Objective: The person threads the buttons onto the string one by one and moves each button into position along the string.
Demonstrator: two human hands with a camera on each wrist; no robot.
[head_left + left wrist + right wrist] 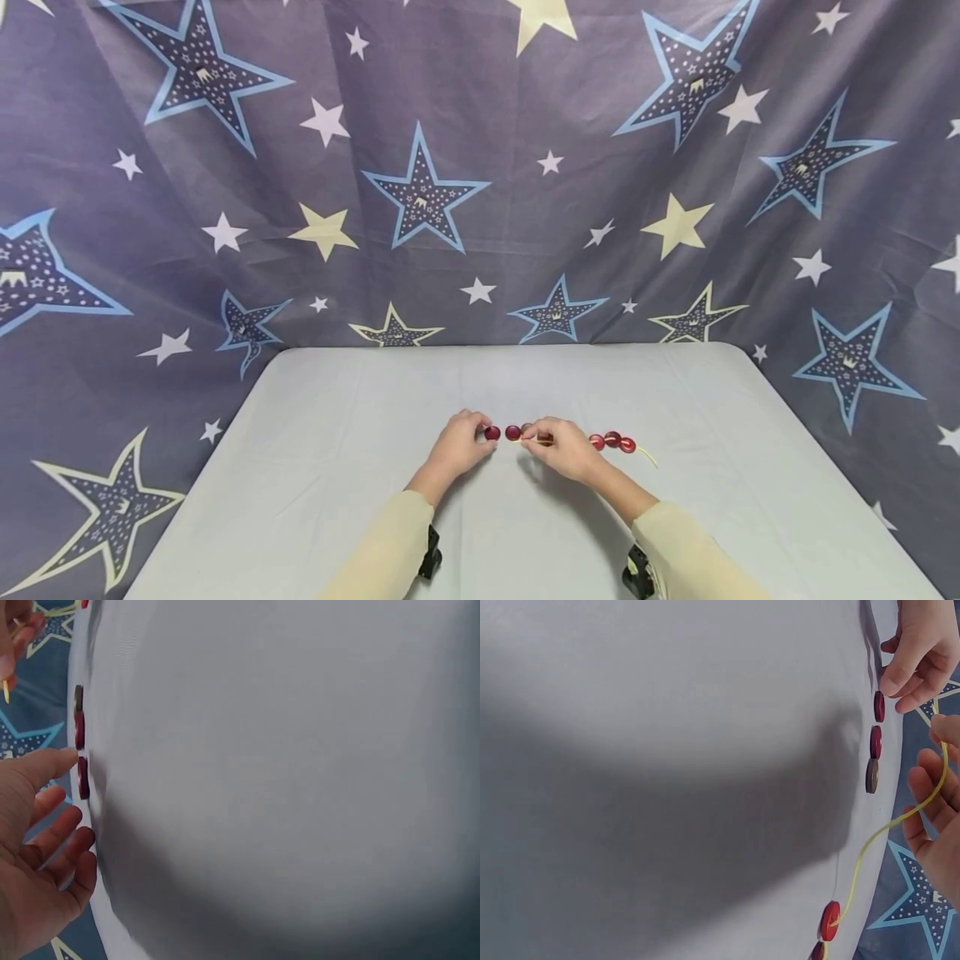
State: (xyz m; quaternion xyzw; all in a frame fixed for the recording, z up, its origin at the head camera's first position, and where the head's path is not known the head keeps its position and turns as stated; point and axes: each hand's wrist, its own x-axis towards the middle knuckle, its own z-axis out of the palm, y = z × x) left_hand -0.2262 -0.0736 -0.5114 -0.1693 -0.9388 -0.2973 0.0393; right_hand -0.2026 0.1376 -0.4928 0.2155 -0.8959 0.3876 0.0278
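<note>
In the head view my left hand (457, 443) reaches to a dark red button (492, 432) lying on the table, its thumb and index finger spread about it. The left wrist view shows that thumb beside the button (83, 778), other fingers loosely bent. My right hand (561, 448) pinches a yellow cord (892, 823) near its tip, held up above the table. Just left of it lie another dark red button (513, 432) and a brownish button (872, 776). The cord runs down to a red button (829, 921), in a threaded row right of my right hand.
The pale cloth-covered table (337, 483) meets a starry curtain (480, 258) along its back and sides. At the right, the cord's tail (648, 457) trails beyond the last threaded red button (627, 445).
</note>
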